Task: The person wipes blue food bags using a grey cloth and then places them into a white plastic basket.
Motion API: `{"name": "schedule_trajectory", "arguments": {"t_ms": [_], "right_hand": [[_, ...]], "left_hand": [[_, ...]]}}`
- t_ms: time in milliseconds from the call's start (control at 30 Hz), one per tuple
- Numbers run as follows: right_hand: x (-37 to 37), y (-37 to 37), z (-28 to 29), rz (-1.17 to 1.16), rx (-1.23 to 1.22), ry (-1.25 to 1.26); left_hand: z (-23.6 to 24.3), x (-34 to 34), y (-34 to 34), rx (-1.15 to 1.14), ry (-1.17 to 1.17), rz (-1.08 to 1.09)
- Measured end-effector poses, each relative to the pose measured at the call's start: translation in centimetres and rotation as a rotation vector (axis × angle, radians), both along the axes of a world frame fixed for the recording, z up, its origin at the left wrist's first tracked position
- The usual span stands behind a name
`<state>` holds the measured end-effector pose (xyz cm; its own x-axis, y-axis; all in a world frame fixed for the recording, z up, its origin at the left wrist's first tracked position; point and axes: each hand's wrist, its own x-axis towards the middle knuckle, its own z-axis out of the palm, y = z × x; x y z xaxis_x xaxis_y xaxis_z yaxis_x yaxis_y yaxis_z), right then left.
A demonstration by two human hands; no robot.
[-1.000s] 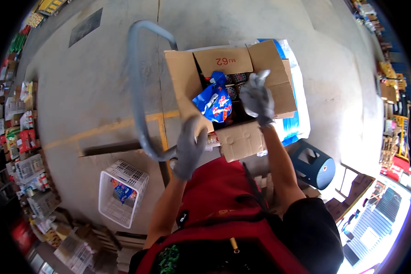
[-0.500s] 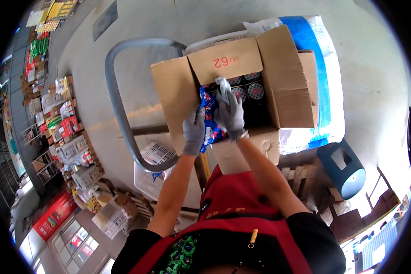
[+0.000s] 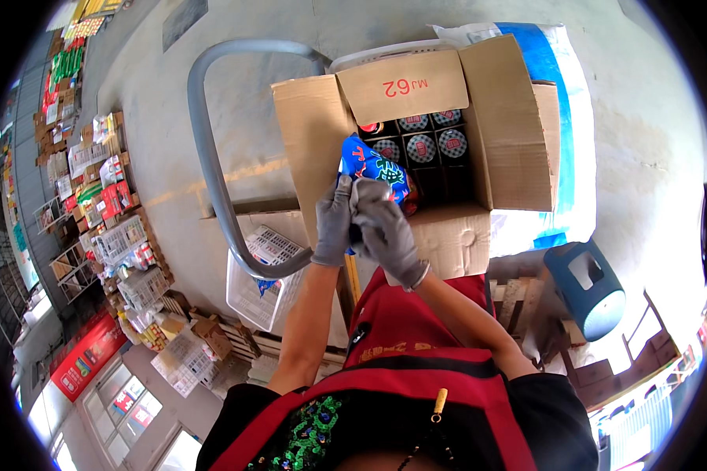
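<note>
My left hand (image 3: 334, 220), in a grey glove, is closed on the near left edge of a blue snack-like bag (image 3: 375, 166) with red and green print. The bag leans over the left part of an open cardboard box (image 3: 450, 242). My right hand (image 3: 390, 238), gloved too, is closed at the bag's near end, beside my left hand. In its fingers is a crumpled grey cloth (image 3: 367, 194), pressed against the bag. Inside the box stand several dark containers with checkered round lids (image 3: 421, 148); the bag and my hands hide its near left corner.
A grey metal handle (image 3: 203, 149) curves up left of the box. White plastic baskets (image 3: 243, 292) sit below it. A white and blue sack (image 3: 571, 157) lies at the right, with a dark blue stool (image 3: 586, 289) nearer. Stacked goods (image 3: 122, 243) line the far left.
My right hand has drawn back toward me with the grey cloth, from the bag's far end to its near end. The bag's printed face now shows more fully.
</note>
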<state>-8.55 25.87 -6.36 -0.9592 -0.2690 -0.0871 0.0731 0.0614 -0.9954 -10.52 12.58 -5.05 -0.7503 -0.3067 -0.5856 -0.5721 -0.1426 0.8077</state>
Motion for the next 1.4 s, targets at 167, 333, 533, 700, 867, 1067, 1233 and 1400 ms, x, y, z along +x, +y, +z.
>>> {"name": "schedule_trajectory", "arguments": {"t_ms": [167, 333, 533, 700, 867, 1067, 1233, 1400], "right_hand": [[-5.1, -0.5, 3.2, -0.333, -0.036, 0.104], [-4.4, -1.9, 7.6, -0.001, 0.139, 0.377], [-5.0, 0.3, -1.8, 0.113, 0.518, 0.0], [-6.5, 1.3, 0.6, 0.035, 0.421, 0.145], [-1.9, -8.7, 7.2, 0.372, 0.309, 0.576], [-4.9, -1.1, -0.3, 0.367, 0.856, 0.497], [-6.9, 7.7, -5.8, 0.215, 0.527, 0.023], [-4.3, 3.7, -1.9, 0.334, 0.852, -0.106]], "left_hand": [[4.5, 1.1, 0.6, -0.135, 0.092, -0.04], [10.3, 6.1, -0.4, -0.251, 0.069, 0.071], [8.6, 10.0, -2.2, -0.279, 0.023, 0.279], [8.5, 10.4, -2.5, -0.321, 0.044, 0.195], [6.9, 12.0, -3.7, -0.372, 0.209, 0.145], [8.0, 13.3, -2.5, -0.253, 0.034, 0.301], [7.2, 14.4, -3.7, -0.083, -0.003, 0.364], [8.6, 13.2, -3.9, -0.085, -0.056, 0.284]]}}
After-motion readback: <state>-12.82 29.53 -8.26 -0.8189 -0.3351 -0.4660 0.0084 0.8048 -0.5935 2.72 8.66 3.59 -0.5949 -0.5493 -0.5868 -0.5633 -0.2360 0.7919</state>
